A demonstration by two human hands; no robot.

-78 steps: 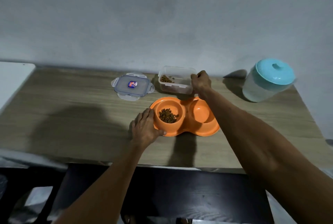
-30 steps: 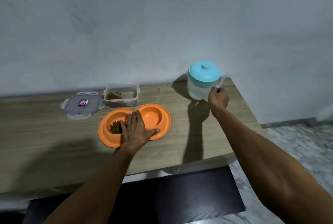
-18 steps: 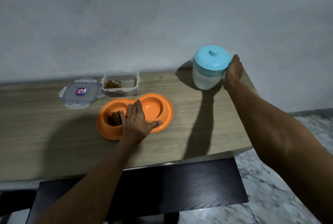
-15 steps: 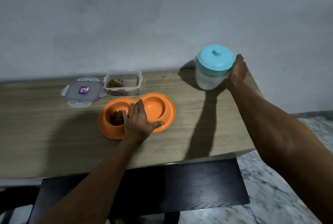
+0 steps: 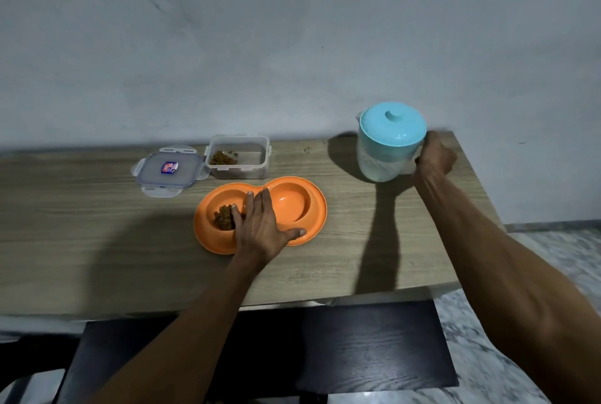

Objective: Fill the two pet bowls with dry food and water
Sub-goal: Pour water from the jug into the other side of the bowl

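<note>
1. Grey plaster wall rose behind a wood-grain table [image 5: 97, 241], on which sat an orange double pet bowl [image 5: 312, 208], an open clear food container [image 5: 239, 172] with a little kibble left, its snap lid [image 5: 169, 171] lying just beside it, and a lidded water pitcher [image 5: 388, 146] near the far right end.

2. Kibble [image 5: 222, 216] already lay in the bowl's left well; the right well [image 5: 291, 205] looked dry, so water appeared to be the step outstanding.

3. Likely trouble: the turquoise lid [image 5: 393, 123] was still on, and if it were loose, tipping could drop it into the bowl or send water out in a rush (whether the spout passes water with the lid seated could not be told).

4. A second risk: the two wells share a low divider, so a hasty pour could slop over and soak the kibble.

5. A third: the pitcher stood close to the table's right edge, where a slipping grip could send it to the floor.

6. The left hand [image 5: 260, 229] lay flat and open, palm down, fingers extended across the divider and thumb spread onto the near rim, pinning the bowl and gripping nothing.

7. The right hand [image 5: 434, 156] was curled closed at the pitcher's right side, apparently round its handle, though the handle itself was hidden.
</note>
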